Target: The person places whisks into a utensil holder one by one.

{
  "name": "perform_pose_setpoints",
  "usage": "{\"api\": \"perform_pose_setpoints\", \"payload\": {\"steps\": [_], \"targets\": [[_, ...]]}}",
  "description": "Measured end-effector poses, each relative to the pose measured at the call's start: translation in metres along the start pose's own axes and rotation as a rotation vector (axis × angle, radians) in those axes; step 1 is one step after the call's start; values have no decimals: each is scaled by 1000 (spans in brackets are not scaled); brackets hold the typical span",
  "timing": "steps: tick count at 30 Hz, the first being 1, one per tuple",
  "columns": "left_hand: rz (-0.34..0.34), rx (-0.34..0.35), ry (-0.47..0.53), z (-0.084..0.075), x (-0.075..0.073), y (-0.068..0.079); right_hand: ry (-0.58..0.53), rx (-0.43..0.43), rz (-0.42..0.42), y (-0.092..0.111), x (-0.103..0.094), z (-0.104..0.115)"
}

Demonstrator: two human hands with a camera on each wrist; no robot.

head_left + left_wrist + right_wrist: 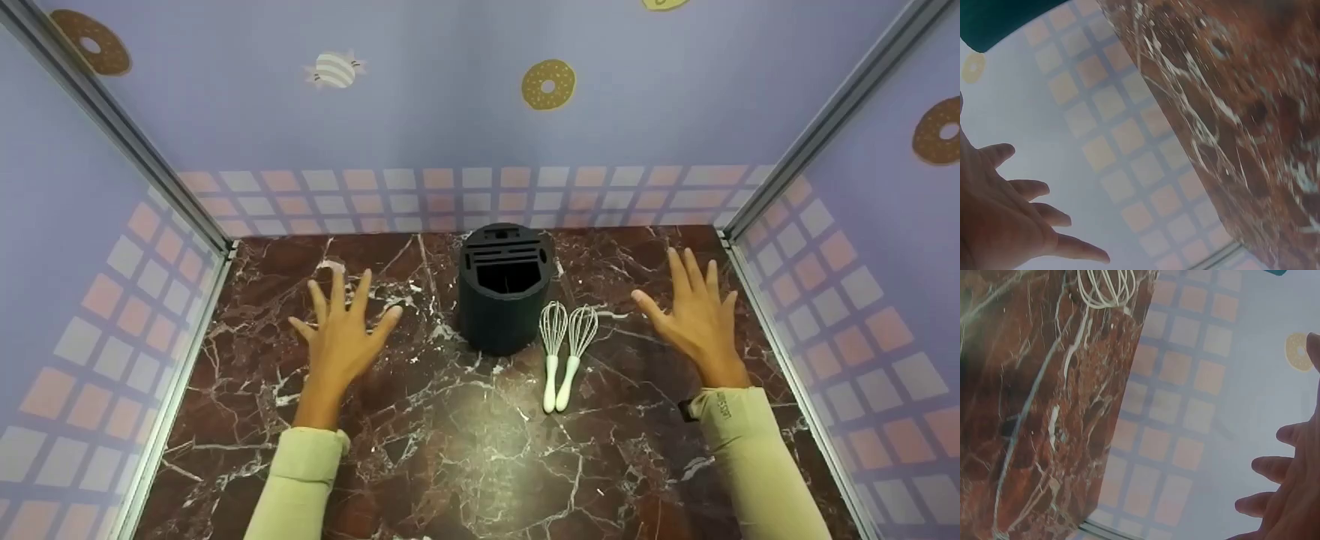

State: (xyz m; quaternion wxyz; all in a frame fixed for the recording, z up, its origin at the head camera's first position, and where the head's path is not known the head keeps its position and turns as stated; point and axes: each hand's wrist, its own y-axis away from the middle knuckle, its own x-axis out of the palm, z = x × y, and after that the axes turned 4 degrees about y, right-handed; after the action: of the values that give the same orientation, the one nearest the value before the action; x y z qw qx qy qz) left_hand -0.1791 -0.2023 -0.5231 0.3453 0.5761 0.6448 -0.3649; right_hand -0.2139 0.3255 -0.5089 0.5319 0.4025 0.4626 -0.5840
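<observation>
Two whisks with wire heads and pale handles lie side by side on the marbled table; the left whisk (551,375) almost touches the right whisk (571,375) at the handle ends. Just left of them stands a dark utensil holder (499,322), upright, with slots and a large opening in its top. My left hand (343,341) is spread wide to the holder's left, holding nothing. On the far side of the whisks, to the right, my right hand (697,322) is spread too, with bare fingers. In the right wrist view a whisk's wire head (1107,287) shows at the top edge.
The dark red marbled table (450,465) is bounded by a back wall (450,112) and two side walls with tile and doughnut prints. Metal strips run along the corners and table sides. A dark band (687,409) shows at my right cuff.
</observation>
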Motion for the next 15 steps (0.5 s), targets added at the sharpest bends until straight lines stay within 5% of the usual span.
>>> {"api": "perform_pose_setpoints", "payload": {"steps": [9, 15], "targets": [[-9, 3, 207, -31, 15, 6, -115, -6, 22, 13, 16, 10], [-112, 88, 388, -55, 21, 0, -216, 38, 19, 21, 29, 19]]}}
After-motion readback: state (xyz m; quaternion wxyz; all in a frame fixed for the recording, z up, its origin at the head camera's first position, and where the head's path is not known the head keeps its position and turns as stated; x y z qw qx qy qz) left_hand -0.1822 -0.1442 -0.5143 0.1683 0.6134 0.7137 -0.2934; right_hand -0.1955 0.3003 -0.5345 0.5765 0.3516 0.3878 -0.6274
